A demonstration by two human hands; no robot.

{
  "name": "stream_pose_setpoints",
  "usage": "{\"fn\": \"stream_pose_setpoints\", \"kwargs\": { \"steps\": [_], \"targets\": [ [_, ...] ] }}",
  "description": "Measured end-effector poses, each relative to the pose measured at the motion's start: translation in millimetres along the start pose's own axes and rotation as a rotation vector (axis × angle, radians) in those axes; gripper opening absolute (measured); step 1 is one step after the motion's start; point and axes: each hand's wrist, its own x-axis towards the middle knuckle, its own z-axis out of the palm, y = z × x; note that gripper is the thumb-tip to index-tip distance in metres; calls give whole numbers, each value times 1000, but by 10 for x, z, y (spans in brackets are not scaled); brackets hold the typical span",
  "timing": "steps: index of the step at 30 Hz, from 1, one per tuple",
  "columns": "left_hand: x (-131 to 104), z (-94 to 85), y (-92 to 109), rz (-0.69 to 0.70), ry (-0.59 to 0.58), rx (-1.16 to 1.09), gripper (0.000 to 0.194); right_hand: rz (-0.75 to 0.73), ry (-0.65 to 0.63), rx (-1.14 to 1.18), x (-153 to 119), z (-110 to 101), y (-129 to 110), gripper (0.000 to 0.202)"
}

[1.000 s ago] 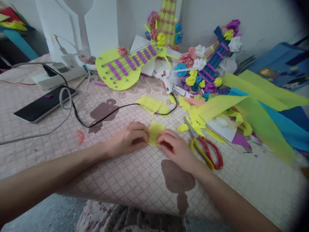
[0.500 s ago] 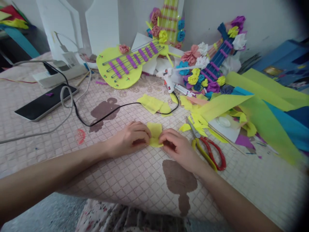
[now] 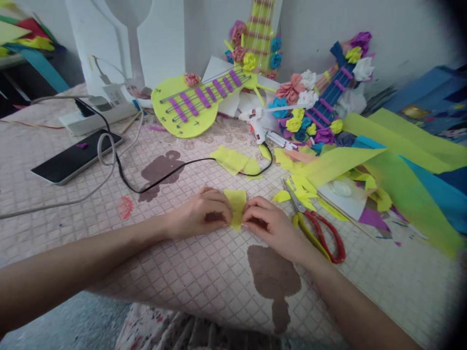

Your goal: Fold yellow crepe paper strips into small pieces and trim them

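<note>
A small piece of yellow crepe paper (image 3: 236,203) lies between my two hands at the middle of the table. My left hand (image 3: 207,214) pinches its left edge, thumb against fingers. On the opposite edge, my right hand (image 3: 264,219) grips the paper the same way. The piece is upright in outline, with its lower end between the thumbs. Just right of my right hand rest scissors (image 3: 319,233) with one red and one yellow handle. Beyond my hands lie more cut yellow paper pieces (image 3: 229,159).
A white glue gun (image 3: 257,124) stands behind, its black cord crossing the table. Paper guitars, one yellow (image 3: 186,112) and one blue (image 3: 330,99), lean at the back. A dark phone-like slab (image 3: 76,158) and a power strip (image 3: 97,116) sit left. Crepe strips (image 3: 408,189) spread right.
The view has shifted slightly, so everything sits a little lower and to the right. Both hands keep hold of the yellow paper, whose lower end now shows narrower between the fingers.
</note>
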Motion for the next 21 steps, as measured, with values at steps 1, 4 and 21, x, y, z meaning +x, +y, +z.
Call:
{"fn": "stream_pose_setpoints", "kwargs": {
  "steps": [1,4,21],
  "targets": [
    [19,5,-1,-22,3,-26,5,11,12,-7,8,17,-7,11],
    [93,23,-7,-79,-3,-59,5,55,51,-26,28,69,-18,13],
    [63,-15,42,-83,-93,-20,8,57,-61,61,-13,-5,-48,20]
  ]
}}
